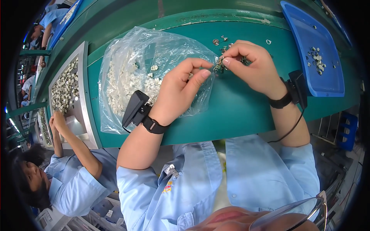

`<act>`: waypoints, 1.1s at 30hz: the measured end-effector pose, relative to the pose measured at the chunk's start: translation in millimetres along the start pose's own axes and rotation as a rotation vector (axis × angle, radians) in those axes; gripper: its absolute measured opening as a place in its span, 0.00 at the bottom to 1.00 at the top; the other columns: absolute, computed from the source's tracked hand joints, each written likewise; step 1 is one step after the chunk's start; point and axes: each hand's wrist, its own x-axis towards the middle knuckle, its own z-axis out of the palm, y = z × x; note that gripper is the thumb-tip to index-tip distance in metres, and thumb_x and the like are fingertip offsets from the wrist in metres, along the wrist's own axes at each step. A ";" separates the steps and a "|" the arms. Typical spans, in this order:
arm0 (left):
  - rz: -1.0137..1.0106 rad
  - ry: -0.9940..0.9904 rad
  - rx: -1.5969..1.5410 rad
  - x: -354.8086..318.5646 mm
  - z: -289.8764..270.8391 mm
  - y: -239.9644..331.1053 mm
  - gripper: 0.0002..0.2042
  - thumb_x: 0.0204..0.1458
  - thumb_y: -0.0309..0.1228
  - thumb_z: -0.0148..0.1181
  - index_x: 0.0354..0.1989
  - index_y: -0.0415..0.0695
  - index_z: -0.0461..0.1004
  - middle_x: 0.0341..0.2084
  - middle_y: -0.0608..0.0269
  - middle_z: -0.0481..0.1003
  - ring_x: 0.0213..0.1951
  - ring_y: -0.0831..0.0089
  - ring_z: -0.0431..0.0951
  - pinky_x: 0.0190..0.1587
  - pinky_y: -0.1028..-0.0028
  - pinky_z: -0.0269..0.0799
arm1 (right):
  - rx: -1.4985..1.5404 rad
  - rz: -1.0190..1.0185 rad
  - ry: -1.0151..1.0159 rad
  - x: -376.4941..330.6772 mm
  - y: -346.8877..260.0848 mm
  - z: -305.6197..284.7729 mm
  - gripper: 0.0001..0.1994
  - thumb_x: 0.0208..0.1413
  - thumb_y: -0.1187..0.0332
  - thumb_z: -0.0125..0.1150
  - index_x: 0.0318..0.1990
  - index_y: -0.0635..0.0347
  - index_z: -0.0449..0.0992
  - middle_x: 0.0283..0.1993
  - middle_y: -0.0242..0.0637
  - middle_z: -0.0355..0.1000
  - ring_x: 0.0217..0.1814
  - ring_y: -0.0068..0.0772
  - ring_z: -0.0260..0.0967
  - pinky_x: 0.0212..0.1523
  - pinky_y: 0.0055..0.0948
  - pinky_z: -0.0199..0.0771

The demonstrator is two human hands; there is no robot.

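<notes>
My left hand [178,90] is over the right part of a clear plastic bag [154,42], which holds many small white parts [133,82]. Its thumb and index finger are curved toward each other with a small gap, and nothing shows between them. Close by on the right, my right hand [254,69] is closed, thumb and index fingertips pinching a small metal part [221,61]. Several more small metal parts [219,70] cluster just under the fingertips, partly hidden by the right hand. Loose round metal pieces [216,41] lie beyond it on the green work surface [239,111].
A blue tray [327,82] with a few small white and metal parts is at the far right. A pale ring-shaped piece [268,41] lies nearer. At left, a co-worker's hands [57,121] are at a metal-rimmed tray [85,96] of white parts. A green ledge [185,21] runs behind.
</notes>
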 end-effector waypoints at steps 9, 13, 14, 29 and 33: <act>-0.109 -0.146 -0.242 0.2 -2.1 3.1 0.13 0.50 0.27 0.57 0.45 0.43 0.70 0.28 0.70 0.72 0.30 0.85 0.68 0.33 0.84 0.65 | -0.259 -0.392 0.123 -0.8 -7.6 11.1 0.03 0.46 0.74 0.58 0.28 0.63 0.74 0.25 0.33 0.68 0.26 0.25 0.65 0.27 0.22 0.64; -0.141 -0.093 -0.501 1.2 -1.0 8.4 0.15 0.47 0.25 0.60 0.45 0.44 0.71 0.26 0.70 0.72 0.27 0.85 0.67 0.31 0.84 0.64 | -0.063 -0.156 0.133 -6.2 -13.9 10.1 0.02 0.46 0.77 0.57 0.29 0.64 0.73 0.26 0.32 0.67 0.30 0.21 0.63 0.32 0.20 0.62; -0.142 -0.094 -0.500 0.7 0.5 7.1 0.15 0.47 0.25 0.60 0.45 0.44 0.71 0.26 0.70 0.72 0.27 0.85 0.67 0.31 0.84 0.64 | -0.062 -0.155 0.135 -6.1 -12.9 10.6 0.02 0.46 0.77 0.57 0.29 0.64 0.73 0.26 0.32 0.67 0.30 0.21 0.63 0.32 0.20 0.62; 0.194 0.097 -0.229 -2.6 -1.1 -0.6 0.12 0.41 0.21 0.63 0.37 0.43 0.76 0.21 0.71 0.67 0.25 0.83 0.64 0.29 0.83 0.61 | -0.090 -0.333 -0.100 -9.5 -14.6 23.0 0.04 0.43 0.77 0.58 0.29 0.61 0.73 0.25 0.34 0.67 0.30 0.31 0.64 0.32 0.25 0.62; 0.242 0.005 -0.230 -2.8 -3.2 -5.5 0.12 0.41 0.22 0.64 0.37 0.43 0.76 0.22 0.71 0.68 0.26 0.84 0.64 0.30 0.84 0.61 | -0.093 -0.441 -0.122 -7.7 -11.0 21.6 0.06 0.42 0.77 0.57 0.31 0.61 0.73 0.27 0.35 0.68 0.31 0.35 0.64 0.33 0.27 0.63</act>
